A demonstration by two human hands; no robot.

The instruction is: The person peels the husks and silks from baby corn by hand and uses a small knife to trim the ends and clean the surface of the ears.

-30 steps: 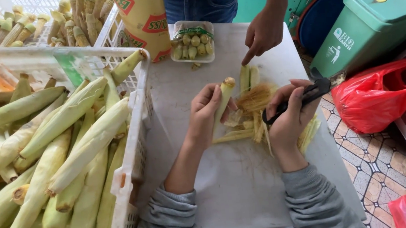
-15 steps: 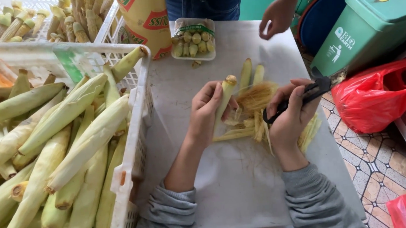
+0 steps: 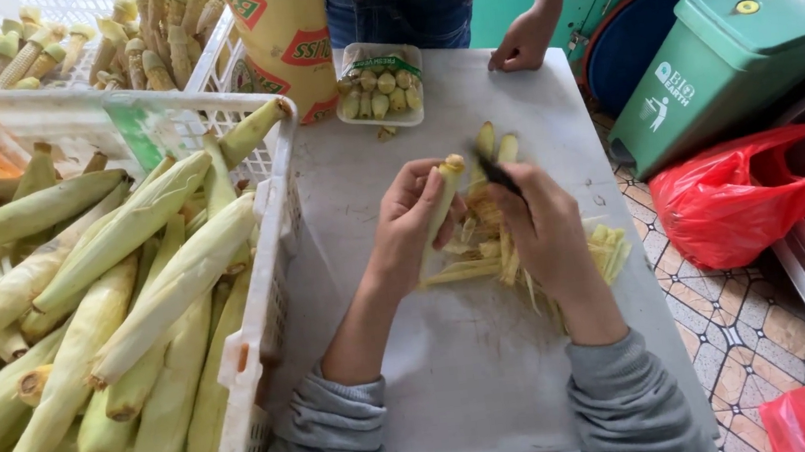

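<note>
Small ear of corn [image 3: 446,196] held upright over the middle of the white table [image 3: 458,370], pale tip up, husk partly on. Left hand [image 3: 409,223] wrapped around its lower part, fingers [image 3: 423,186] closed on it. Right hand [image 3: 544,226] just beside, fingers closed on a dark knife [image 3: 497,174], blade tip close to the top of the ear and near the left thumb. Below both hands a loose heap of husk strips [image 3: 516,259], touching the table, some spilling toward the right edge.

Likely trouble: blade slipping off the slick husk toward the left thumb, given how near the two stand; also strips sliding off the right edge toward the red bag [image 3: 749,204].

Farther up, a small tray of peeled pieces [image 3: 380,86], and another person's hand [image 3: 521,44] resting on the far edge. At the left, a white crate [image 3: 263,271] heaped with unhusked ears, touching the table's side. Green bin [image 3: 733,52] at the right.
</note>
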